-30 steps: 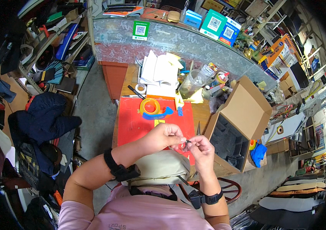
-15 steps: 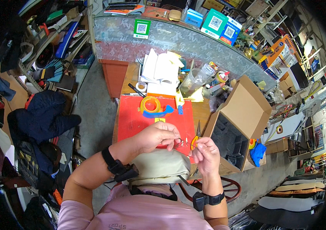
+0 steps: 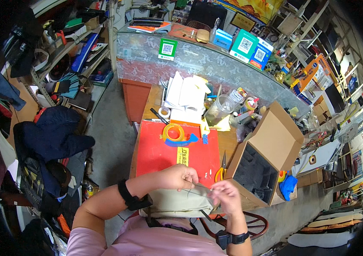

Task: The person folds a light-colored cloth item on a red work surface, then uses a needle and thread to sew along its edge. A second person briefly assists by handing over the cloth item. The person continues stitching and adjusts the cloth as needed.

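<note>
Over the beige cloth bag (image 3: pixel 175 201) on my lap, my left hand (image 3: pixel 179 176) pinches a thin dark thread (image 3: pixel 195 187). The strand runs across to my right hand (image 3: pixel 227 196), whose fingertips are closed at its other end and slightly blurred. Whether a needle is on the thread is too small to tell. Just beyond my right hand lies a pair of scissors (image 3: pixel 219 175) with yellow handles, blades pointing away. A red pad (image 3: pixel 156 149) with a yellow label lies beyond my left hand. On it rest a roll of yellow tape (image 3: pixel 173 132) and a blue tape piece (image 3: pixel 180 142).
An open cardboard box (image 3: pixel 251 170) with a dark foam lining stands to the right. White papers (image 3: pixel 183 96), a clear plastic cup (image 3: pixel 221 109) and small items crowd the desk's back against a grey partition (image 3: pixel 207 64). Dark clothes (image 3: pixel 51 136) are piled at left.
Both hands have come down nearer the bag, still with the thread between them. More of the yellow label and the scissors' handles shows. The whole view has shifted slightly.
</note>
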`<state>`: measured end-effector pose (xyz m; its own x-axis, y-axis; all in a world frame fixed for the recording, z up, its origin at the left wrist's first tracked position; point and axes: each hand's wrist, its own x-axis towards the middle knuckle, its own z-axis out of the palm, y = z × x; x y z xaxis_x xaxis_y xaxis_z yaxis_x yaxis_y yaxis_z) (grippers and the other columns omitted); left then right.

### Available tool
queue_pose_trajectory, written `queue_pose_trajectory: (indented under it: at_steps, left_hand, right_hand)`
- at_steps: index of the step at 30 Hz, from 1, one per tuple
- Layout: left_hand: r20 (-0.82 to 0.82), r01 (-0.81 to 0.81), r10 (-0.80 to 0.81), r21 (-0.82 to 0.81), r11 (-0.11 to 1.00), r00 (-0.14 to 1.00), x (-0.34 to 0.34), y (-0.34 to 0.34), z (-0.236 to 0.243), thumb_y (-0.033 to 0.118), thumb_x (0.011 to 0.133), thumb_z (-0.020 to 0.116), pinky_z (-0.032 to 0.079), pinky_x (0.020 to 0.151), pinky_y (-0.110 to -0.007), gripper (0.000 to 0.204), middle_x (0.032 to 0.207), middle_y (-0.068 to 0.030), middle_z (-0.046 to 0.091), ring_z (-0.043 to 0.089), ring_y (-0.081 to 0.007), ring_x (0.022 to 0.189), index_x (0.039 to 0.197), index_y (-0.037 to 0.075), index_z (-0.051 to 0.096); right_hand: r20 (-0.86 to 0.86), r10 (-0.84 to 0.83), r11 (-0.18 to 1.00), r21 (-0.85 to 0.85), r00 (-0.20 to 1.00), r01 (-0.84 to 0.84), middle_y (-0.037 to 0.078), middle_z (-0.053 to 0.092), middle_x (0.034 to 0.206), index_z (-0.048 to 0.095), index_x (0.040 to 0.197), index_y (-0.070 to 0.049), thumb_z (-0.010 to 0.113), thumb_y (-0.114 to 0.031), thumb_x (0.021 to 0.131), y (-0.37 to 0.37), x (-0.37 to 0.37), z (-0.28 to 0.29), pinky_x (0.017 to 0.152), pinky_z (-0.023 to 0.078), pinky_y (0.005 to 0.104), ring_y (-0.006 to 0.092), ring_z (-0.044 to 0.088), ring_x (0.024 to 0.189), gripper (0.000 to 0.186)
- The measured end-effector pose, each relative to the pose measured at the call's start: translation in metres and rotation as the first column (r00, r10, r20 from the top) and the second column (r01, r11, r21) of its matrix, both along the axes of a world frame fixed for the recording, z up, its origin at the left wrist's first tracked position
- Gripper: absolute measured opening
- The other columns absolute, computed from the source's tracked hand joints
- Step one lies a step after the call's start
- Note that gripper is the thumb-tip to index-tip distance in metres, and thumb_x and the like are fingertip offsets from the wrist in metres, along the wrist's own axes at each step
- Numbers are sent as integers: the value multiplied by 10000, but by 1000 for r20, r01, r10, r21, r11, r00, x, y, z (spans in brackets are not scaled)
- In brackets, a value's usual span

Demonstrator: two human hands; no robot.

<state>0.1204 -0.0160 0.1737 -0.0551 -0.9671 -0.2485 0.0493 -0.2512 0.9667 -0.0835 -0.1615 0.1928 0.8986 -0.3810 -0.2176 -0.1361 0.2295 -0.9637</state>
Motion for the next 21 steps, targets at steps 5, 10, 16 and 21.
queue_pose_trajectory:
  at_steps: [5,10,16,21]
  left_hand:
    - [3,-87,87,-81,993,996,7,10,-1,42,888,532,448,622,-237,202,857,-17,612,545,-72,683,1084,16,570]
    - [-100,-279,265,-182,943,959,24,51,-14,38,864,545,481,791,-289,331,1165,-103,563,616,-156,842,1195,33,542]
    - [187,-374,432,-278,885,882,47,106,-83,-33,829,575,432,899,-282,378,1196,-83,546,536,-155,1081,1199,39,539]
    - [-62,-500,499,-214,839,864,40,99,-140,-17,875,516,385,963,-309,321,1198,-91,542,501,-185,1127,1193,23,540]
  right_hand:
    - [-151,42,932,-350,988,-93,46,603,982,579,1097,-6,637,-4,811,20,15,-14,812,457,268,129,568,914,292]
    - [-161,77,904,-405,984,-137,95,483,1267,557,1197,-17,633,-76,796,4,-31,-29,976,368,334,214,448,1183,412]
    - [-160,185,858,-454,970,-239,124,319,1430,540,1273,-123,604,44,590,38,-86,-59,1098,212,423,311,268,1342,706]
    - [-107,-51,457,-886,993,-72,186,372,1383,643,1134,-151,628,-143,773,70,-55,-79,1040,292,443,366,321,1298,361]
